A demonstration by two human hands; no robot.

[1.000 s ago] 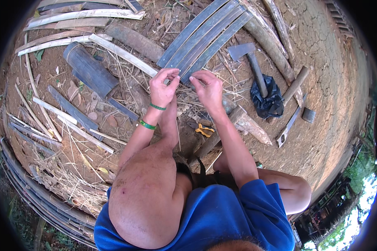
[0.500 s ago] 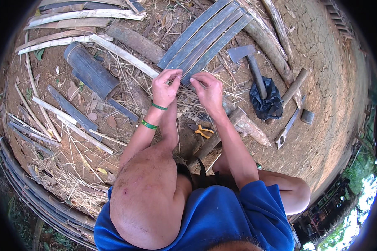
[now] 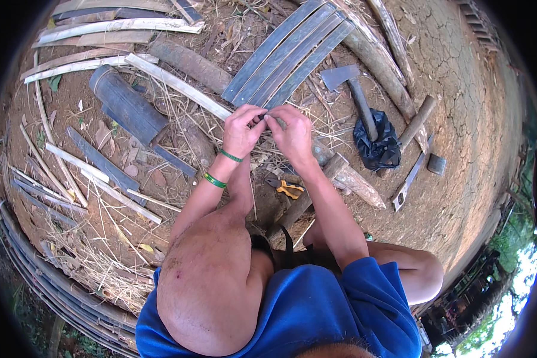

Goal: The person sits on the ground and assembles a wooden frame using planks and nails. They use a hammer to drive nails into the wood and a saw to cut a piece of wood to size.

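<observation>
My left hand (image 3: 242,132) and my right hand (image 3: 292,132) meet fingertip to fingertip at the near end of several dark bamboo slats (image 3: 283,55) lying side by side. Both are closed in a pinch. Something small and dark shows between the fingertips, too small to name. Below my right hand, pliers with yellow-orange handles (image 3: 290,189) lie on the ground beside a round wooden stick (image 3: 292,215). To the right rests a hatchet (image 3: 364,101), its broad grey blade pointing away and its handle end on a black plastic bag (image 3: 377,150).
On the right lie a handsaw (image 3: 409,182), a small dark block (image 3: 437,164) and a wooden stick (image 3: 419,122). A thick bamboo section (image 3: 129,106) and pale split strips (image 3: 179,83) are on the left. Dry straw (image 3: 116,262) covers the ground near my left knee.
Both hands have drawn together, with the fingertips now meeting. My right hand has shifted slightly left and nearer to me; the slats and tools stay where they were.
</observation>
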